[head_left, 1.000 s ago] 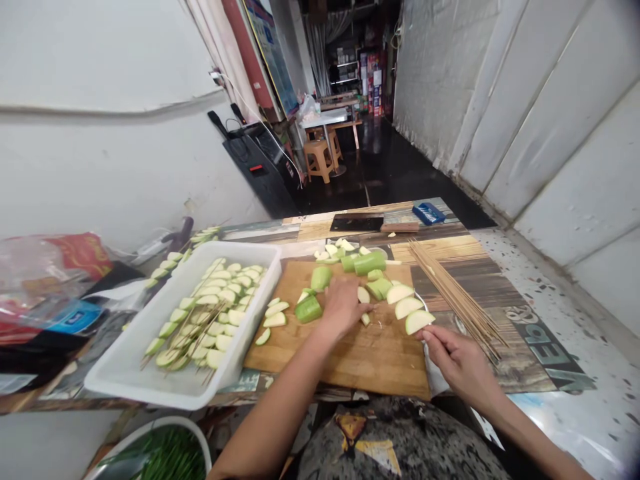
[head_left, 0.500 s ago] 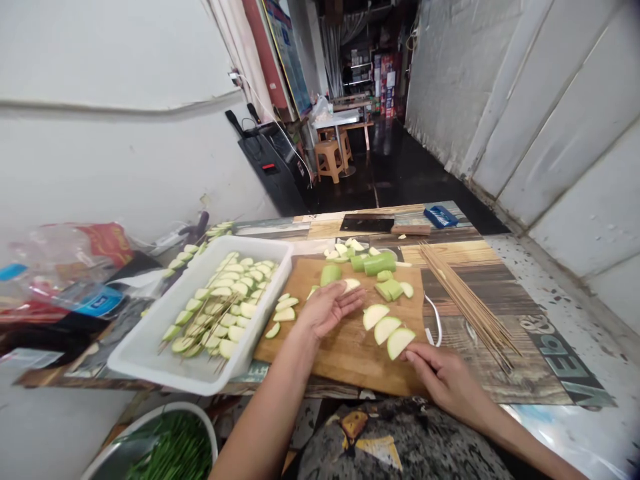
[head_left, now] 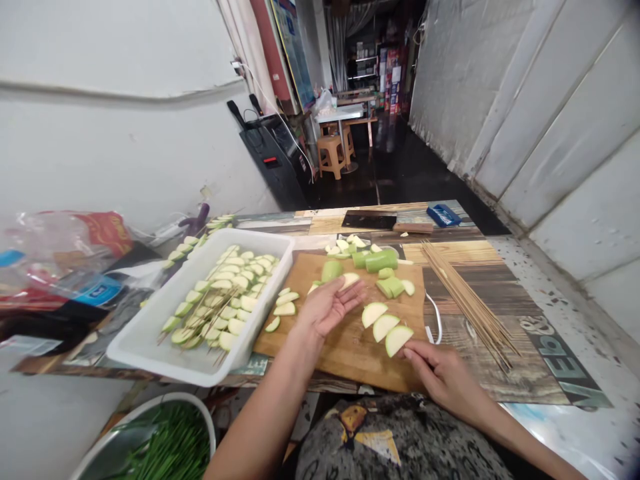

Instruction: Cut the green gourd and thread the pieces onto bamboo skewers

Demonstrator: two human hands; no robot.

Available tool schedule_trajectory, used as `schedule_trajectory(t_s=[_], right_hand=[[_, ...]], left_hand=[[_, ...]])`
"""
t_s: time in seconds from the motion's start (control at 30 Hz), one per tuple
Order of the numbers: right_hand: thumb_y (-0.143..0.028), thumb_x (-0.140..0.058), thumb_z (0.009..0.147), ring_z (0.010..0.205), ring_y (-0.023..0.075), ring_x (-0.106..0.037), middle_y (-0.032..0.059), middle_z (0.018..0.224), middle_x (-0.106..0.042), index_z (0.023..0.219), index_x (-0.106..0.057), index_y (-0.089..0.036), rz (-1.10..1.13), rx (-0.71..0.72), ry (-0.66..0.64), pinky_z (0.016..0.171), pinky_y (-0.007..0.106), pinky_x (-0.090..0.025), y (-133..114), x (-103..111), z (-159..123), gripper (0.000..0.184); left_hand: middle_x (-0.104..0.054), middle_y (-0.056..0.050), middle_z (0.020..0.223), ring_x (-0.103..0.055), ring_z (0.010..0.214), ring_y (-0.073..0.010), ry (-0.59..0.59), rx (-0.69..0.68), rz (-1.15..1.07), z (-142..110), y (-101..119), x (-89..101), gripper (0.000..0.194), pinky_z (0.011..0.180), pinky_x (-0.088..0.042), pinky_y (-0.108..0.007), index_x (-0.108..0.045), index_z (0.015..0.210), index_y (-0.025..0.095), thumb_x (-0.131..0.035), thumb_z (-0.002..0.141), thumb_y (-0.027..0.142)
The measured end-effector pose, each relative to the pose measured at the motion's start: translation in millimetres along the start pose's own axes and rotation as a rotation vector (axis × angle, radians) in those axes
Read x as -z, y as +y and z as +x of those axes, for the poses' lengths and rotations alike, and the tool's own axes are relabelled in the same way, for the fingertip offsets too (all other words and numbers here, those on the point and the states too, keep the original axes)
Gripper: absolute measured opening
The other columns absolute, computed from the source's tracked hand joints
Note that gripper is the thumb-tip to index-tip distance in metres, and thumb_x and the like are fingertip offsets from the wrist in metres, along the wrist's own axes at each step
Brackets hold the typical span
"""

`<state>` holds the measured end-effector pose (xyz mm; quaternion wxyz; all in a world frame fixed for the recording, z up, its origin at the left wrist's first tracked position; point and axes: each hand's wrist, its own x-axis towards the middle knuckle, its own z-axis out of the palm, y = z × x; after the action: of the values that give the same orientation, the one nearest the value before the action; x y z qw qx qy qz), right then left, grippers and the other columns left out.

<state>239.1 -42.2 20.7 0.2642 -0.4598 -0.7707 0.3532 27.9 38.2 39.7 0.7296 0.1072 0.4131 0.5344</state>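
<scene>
My left hand [head_left: 327, 307] hovers palm-up and open over the wooden cutting board [head_left: 345, 353], its fingertips next to a pale slice [head_left: 350, 279]. My right hand [head_left: 443, 377] rests at the board's near right corner. Its fingers are pinched at the end of a row of three green-skinned slices [head_left: 385, 327] that lie in line, as if on one skewer. The skewer itself is too thin to see. More cut pieces and chunks of green gourd [head_left: 380, 261] lie at the board's far side.
A white tray [head_left: 150, 347] of skewered slices stands left of the board. Several bare bamboo skewers [head_left: 465, 300] lie to the right. A cleaver [head_left: 380, 222] and a blue box [head_left: 443, 215] sit at the table's far edge. A bowl of greens [head_left: 165, 447] is below left.
My left hand lifted off the gourd pieces and turned palm-up. My right hand moved left, and the row of three slices went with it, from the board's right edge toward its middle.
</scene>
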Motion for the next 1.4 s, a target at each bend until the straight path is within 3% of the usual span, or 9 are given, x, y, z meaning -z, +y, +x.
schedule_trajectory(t_s=[0.67, 0.97, 1.2, 1.4], right_hand=[[-0.028, -0.037, 0.088, 0.061, 0.0141, -0.058, 0.0009, 0.068, -0.063, 0.081, -0.059, -0.018, 0.005, -0.018, 0.007, 0.057, 0.022, -0.038, 2.9, -3.4, -1.7, 0.025], [-0.027, -0.037, 0.089, 0.058, 0.0133, -0.057, 0.0004, 0.065, -0.062, 0.078, -0.058, -0.018, -0.011, 0.001, 0.027, 0.055, 0.022, -0.038, 0.0, -4.5, 1.1, 0.025], [-0.027, -0.037, 0.088, 0.056, 0.0135, -0.056, 0.0007, 0.063, -0.062, 0.077, -0.058, -0.018, -0.035, 0.013, 0.051, 0.054, 0.022, -0.037, 1.3, -5.4, 2.7, 0.026], [-0.027, -0.034, 0.090, 0.060, 0.0144, -0.058, 0.0024, 0.068, -0.063, 0.079, -0.058, -0.018, -0.019, 0.037, 0.039, 0.057, 0.023, -0.040, -4.8, -5.2, 3.5, 0.027]], left_hand=[[-0.067, -0.014, 0.082, -0.063, 0.091, -0.0254, 0.005, -0.078, 0.007, 0.4, -11.3, -0.1, 0.005, 0.085, -0.048, -0.045, -0.056, 0.079, 0.009, -0.052, 0.079, 0.008], [-0.066, -0.018, 0.086, -0.064, 0.089, -0.0269, 0.002, -0.019, 0.003, -0.5, -7.9, -4.2, 0.007, 0.083, -0.050, -0.042, -0.056, 0.080, 0.005, -0.049, 0.079, 0.008], [-0.067, -0.015, 0.081, -0.065, 0.084, -0.0240, 0.015, -0.024, -0.028, -3.1, -10.5, -10.1, 0.007, 0.080, -0.052, -0.040, -0.055, 0.081, 0.007, -0.048, 0.080, 0.010], [-0.067, -0.013, 0.076, -0.066, 0.077, -0.0232, 0.074, -0.138, -0.016, -2.0, -15.1, -14.5, 0.007, 0.078, -0.052, -0.040, -0.055, 0.078, 0.009, -0.053, 0.080, 0.015]])
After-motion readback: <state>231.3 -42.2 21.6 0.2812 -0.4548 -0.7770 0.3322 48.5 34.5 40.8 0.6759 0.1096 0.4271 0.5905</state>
